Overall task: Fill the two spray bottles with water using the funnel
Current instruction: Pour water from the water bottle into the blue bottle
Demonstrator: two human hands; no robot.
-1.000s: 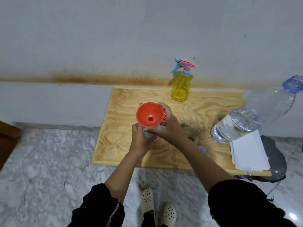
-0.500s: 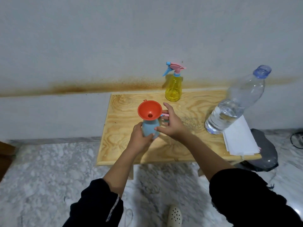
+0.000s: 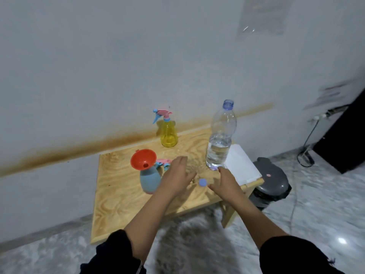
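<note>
with the orange funnel [image 3: 143,159] seated in the neck of the blue spray bottle [image 3: 150,179] at centre frame, we have both hands empty: our left hand [image 3: 176,176] hovers spread just right of that bottle, and our right hand [image 3: 227,181] hangs loosely open below the water bottle [image 3: 220,139], gripping nothing. the funnel looks tilted toward the left, so we judge that a bump from our left wrist or a hard pour could tip it out or topple the light bottle. the water bottle stands uncapped, about half full; its blue cap [image 3: 202,182] lies between our hands, and a careless grab could slosh water onto the white paper [image 3: 242,165] touching its right side. the detached sprayer head [image 3: 164,163] lies behind the blue bottle. the yellow spray bottle [image 3: 167,133] waits, sprayer on, at the wooden table [image 3: 122,204] 's far edge. room is open lower left of the tabletop; the right edge is crowded, with a grey bin [image 3: 270,182] just beyond.
</note>
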